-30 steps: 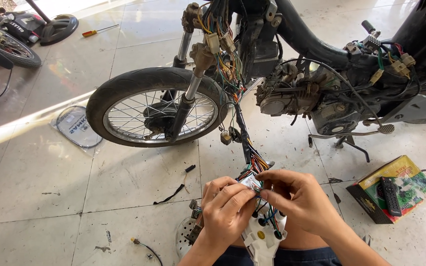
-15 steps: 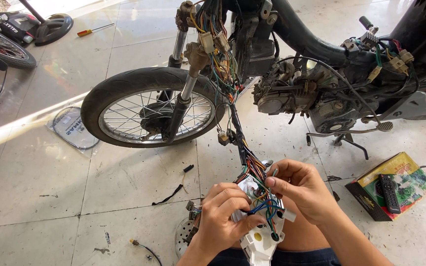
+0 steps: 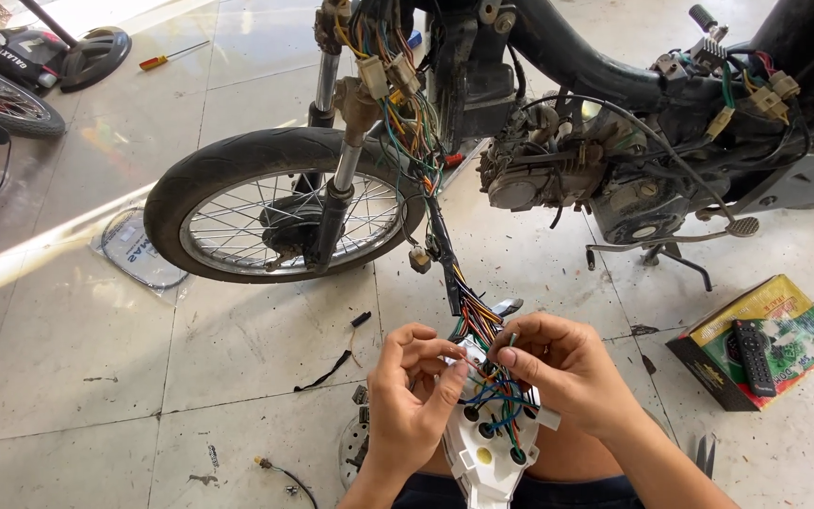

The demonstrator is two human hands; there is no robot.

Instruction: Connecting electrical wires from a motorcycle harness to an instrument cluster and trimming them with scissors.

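Head camera view: a white instrument-cluster housing [image 3: 484,452] is held low at centre over the lap, wired by a coloured wiring harness [image 3: 463,302] to the motorcycle. Its wires are pinched by the left hand [image 3: 412,396] and right hand [image 3: 558,372]. The front wheel [image 3: 280,203] stands beyond.

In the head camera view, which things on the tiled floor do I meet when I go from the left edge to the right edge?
Clear plastic bag → spoked front wheel with black tyre → short black cable piece → left hand → white plastic gauge housing → right hand → colourful cardboard box with a black remote control on it.
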